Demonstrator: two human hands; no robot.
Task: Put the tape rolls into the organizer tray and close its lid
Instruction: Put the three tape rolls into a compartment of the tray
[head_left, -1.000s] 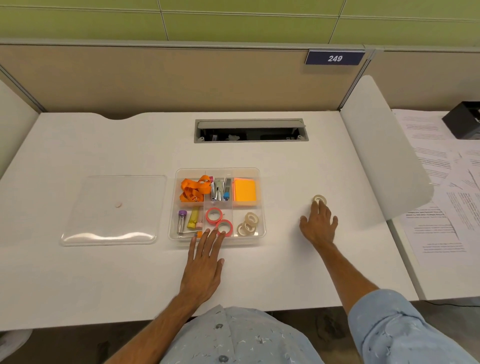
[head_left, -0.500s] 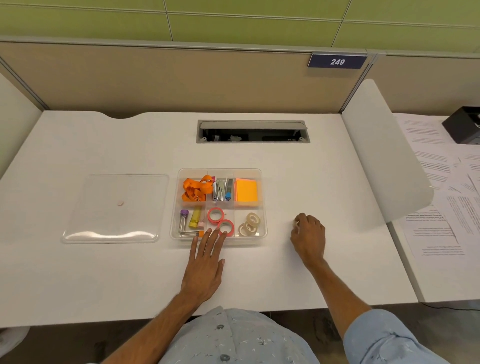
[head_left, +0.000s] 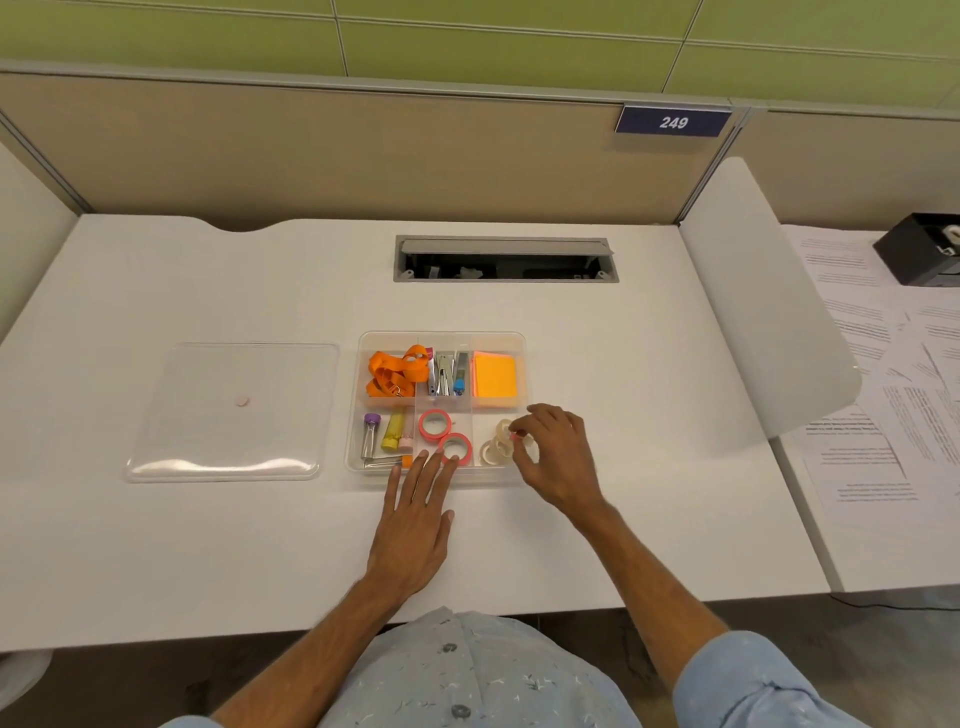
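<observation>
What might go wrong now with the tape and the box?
The right hand hangs over the clear tape rolls in the tray; a roll dropped on that crowded pile might bounce out. The left hand rests on the tray's front edge and could tip it. The lid lies apart, and piled rolls may block it.

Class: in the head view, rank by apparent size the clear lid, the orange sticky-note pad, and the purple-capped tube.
1. clear lid
2. orange sticky-note pad
3. purple-capped tube
All lie at similar depth, so the order seems safe.

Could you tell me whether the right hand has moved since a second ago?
Yes. The right hand has come left across the desk to the organizer tray's front-right compartment, over the clear tape rolls.
</observation>
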